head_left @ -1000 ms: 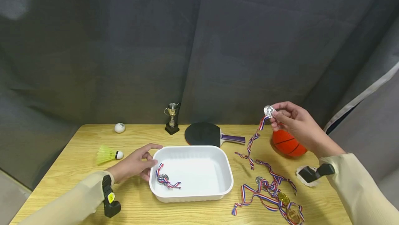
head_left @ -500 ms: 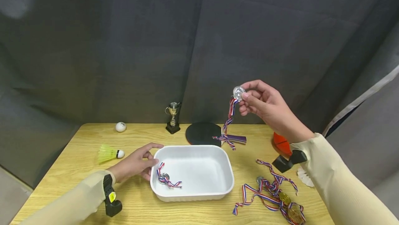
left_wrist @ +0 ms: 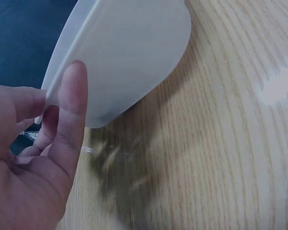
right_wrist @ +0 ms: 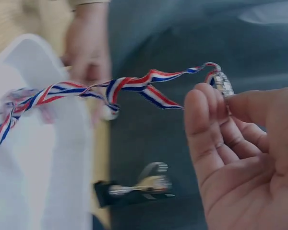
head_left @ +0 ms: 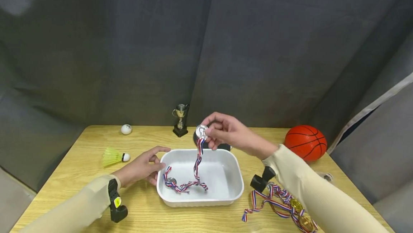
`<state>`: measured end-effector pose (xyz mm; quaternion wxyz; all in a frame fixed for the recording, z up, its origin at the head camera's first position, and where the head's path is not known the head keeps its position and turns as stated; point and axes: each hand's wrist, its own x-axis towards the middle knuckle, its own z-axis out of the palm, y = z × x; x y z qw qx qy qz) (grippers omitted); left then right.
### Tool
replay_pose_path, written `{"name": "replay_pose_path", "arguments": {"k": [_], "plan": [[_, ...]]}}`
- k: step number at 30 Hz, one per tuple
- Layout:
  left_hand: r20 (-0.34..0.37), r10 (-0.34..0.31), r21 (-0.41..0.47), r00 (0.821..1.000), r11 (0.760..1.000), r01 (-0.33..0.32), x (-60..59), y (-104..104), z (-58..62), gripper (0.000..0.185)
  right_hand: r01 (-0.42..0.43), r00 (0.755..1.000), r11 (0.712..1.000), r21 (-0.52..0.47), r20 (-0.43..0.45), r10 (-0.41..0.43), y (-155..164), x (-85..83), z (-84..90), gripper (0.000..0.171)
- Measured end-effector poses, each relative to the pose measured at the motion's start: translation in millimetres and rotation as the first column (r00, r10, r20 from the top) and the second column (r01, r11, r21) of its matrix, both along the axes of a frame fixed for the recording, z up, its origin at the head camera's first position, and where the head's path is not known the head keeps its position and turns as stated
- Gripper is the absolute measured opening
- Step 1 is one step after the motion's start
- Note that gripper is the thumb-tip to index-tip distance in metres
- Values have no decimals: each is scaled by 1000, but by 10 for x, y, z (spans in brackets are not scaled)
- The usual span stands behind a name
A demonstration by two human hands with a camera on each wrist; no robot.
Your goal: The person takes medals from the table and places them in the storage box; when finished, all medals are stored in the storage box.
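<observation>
I have my right hand point(head_left: 227, 132) up over the white tray point(head_left: 233, 175), thumb and fingertips pinched on a silver medal point(head_left: 201, 131) whose striped ribbon point(head_left: 197, 161) hangs straight down, its lower end lying on the tray floor beside a second medal point(head_left: 171, 182) resting there. My left hand point(head_left: 139, 168) rests on the wooden table point(head_left: 80, 175) against the tray's left wall, fingers relaxed and gripping nothing. A tangle of medals point(head_left: 284, 204) lies right of the tray, with a basketball point(head_left: 305, 142), a small trophy point(head_left: 180, 120), a white ball point(head_left: 126, 129) and a yellow shuttlecock point(head_left: 113, 155) around.
</observation>
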<state>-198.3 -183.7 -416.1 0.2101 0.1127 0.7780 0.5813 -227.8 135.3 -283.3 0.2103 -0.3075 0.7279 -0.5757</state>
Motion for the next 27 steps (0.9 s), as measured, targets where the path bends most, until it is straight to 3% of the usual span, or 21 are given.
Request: {"name": "replay_pose_path", "arguments": {"k": [5, 12, 22, 27], "plan": [[-1, 0, 4, 1000, 1000, 0, -1, 1, -9, 60, -38, 998, 983, 179, 57, 28, -149, -38, -407, 22], [8, 7, -4, 1000, 1000, -7, 8, 6, -13, 60, -69, 991, 939, 338, 131, 26, -320, -102, -892, 16], [16, 15, -1, 1000, 1000, -15, 10, 24, -6, 59, -168, 983, 856, 489, 151, 106, -613, -117, -1144, 8], [10, 8, 13, 1000, 1000, -9, 27, 0, -8, 60, -159, 985, 797, 582, 153, 85, -737, -94, -1187, 3]]}}
